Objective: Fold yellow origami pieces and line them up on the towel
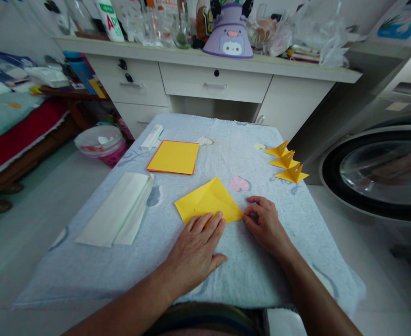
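A yellow sheet of origami paper (pixel 210 198), partly folded and creased, lies on the cloth-covered table in front of me. My left hand (pixel 201 245) rests flat on its near edge, fingers stretched out. At the paper's right corner, my right hand (pixel 264 221) pinches the tip between thumb and forefinger. Beyond the paper to the left sits a square stack of origami paper (pixel 173 157), yellow on top with a red edge. Three folded yellow paper shapes (pixel 285 162) with pointed tips stand in a row at the table's far right.
A pale folded paper sheet (pixel 116 210) lies at the left, with a small white box (pixel 152 136) behind it. The light blue tablecloth (pixel 247 266) covers the table. Beyond are white drawers (pixel 214 81), a pink bin (pixel 103 142) and a washing machine (pixel 383 163).
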{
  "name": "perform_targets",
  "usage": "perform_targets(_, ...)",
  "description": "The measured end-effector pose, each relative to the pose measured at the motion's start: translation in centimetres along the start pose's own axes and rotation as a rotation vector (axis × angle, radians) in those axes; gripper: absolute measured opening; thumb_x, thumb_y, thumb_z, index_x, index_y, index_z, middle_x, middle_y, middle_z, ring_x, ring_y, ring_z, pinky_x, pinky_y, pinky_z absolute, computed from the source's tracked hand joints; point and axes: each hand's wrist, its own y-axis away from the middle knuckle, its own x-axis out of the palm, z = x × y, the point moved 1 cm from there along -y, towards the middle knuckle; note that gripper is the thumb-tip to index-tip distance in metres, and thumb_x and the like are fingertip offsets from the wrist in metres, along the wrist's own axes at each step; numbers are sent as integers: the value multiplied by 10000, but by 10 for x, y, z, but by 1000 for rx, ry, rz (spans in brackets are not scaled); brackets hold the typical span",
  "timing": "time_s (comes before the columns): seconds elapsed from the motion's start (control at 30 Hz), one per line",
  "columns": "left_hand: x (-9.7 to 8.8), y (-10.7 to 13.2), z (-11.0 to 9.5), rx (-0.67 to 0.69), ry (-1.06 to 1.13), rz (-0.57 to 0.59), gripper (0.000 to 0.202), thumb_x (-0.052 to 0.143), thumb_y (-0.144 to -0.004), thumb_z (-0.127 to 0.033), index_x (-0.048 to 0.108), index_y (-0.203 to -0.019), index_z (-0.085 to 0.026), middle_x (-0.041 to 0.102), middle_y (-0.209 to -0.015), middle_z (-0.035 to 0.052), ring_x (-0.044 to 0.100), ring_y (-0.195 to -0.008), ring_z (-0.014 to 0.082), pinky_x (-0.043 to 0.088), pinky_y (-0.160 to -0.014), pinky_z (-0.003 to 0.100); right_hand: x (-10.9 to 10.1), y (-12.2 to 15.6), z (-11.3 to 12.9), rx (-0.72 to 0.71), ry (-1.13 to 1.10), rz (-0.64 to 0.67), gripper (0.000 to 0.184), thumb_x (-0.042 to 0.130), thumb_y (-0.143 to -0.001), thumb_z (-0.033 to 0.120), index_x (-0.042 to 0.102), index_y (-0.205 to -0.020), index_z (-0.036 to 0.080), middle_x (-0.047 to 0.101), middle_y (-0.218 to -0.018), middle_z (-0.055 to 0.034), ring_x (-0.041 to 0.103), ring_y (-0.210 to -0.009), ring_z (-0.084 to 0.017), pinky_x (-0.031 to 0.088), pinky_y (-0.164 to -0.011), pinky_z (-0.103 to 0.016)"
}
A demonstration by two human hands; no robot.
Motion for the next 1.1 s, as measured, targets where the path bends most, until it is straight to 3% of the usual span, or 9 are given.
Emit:
perform_targets(0.17,-2,0,-1,1,-2,0,700,570,-871,-575,391,-1438,-206,380,-1534,63,394,-1326,267,298,-1108,443,-4,2,0,-27,-23,8,129,569,-741,168,626,-846,219,564,-1199,-86,480,-1163,-272,353,-999,-473)
perform_targets(0.23,-2,0,-1,0,-6,-1,696,577,-868,-572,398,-1434,-209,387,-1529,60,395,-1324,267,303,-1104,444,-3,3,3,-29,4,7,116,614,-761,238,604,-874,216,562,-1202,-99,485,-1151,-284,354,-987,-479)
perform_targets(0.37,-3,-1,0,4,-7,-3,688,562,-872,-583,399,-1434,-222,403,-1519,55,402,-1314,273,302,-1100,451,5,2,7,-6,107,-42,301,685,-762,434,556,-928,219,570,-1194,-122,496,-1113,-311,364,-957,-484)
perform_targets(0.5,-4,-3,-1,11,6,4,656,549,-877,-588,400,-1432,-271,403,-1519,40,398,-1315,272,301,-1095,458,11,2,10,24,204,-90,425,704,-733,510,540,-990,214,560,-1208,-132,488,-1108,-332,367,-943,-486)
perform_targets(1.1,-2,-3,-1,-2,22,13,651,521,-885,-607,396,-1433,-279,405,-1517,26,385,-1312,279,295,-1086,463,7,3,4,31,226,-97,269,612,-812,376,541,-1013,211,564,-1201,-115,487,-1099,-308,375,-919,-467)
